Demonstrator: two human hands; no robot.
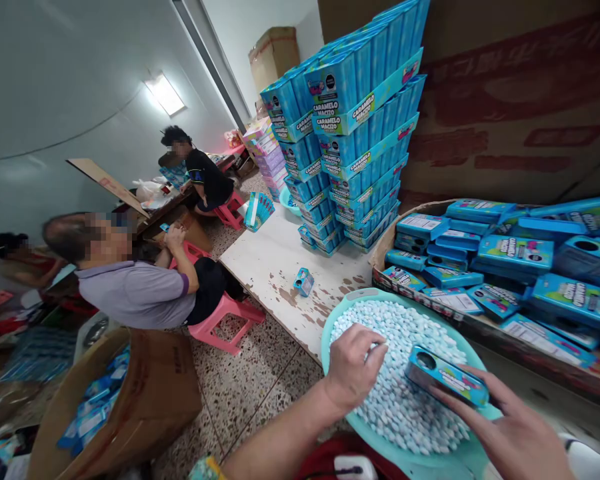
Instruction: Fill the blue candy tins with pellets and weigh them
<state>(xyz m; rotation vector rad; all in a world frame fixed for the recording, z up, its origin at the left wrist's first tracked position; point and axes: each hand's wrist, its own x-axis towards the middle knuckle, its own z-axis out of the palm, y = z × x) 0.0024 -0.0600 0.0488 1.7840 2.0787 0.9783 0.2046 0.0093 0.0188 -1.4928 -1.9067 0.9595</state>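
Note:
A wide mint-green basin (pixel 336 313) full of small pale blue and white candies (pixel 405 413) stands in front of me. My left hand (pixel 356 368) is over its left side, fingers curled together; what they hold, if anything, is hidden. In my right hand (pixel 513 427) a blue candy box (pixel 450 377) is gripped along its sides, tilted above the candies. A dark round opening shows in the box's end that faces my left hand. Another small blue box (pixel 304 282) sits by itself on the worn white table (pixel 260 257).
Tall stacks of blue display trays (pixel 360 147) rise at the back of the table. To the right, a low carton (pixel 380 257) holds many blue boxes. A large cardboard box (pixel 165 393) stands lower left. Several people sit nearby, one on a pink stool (pixel 225 323).

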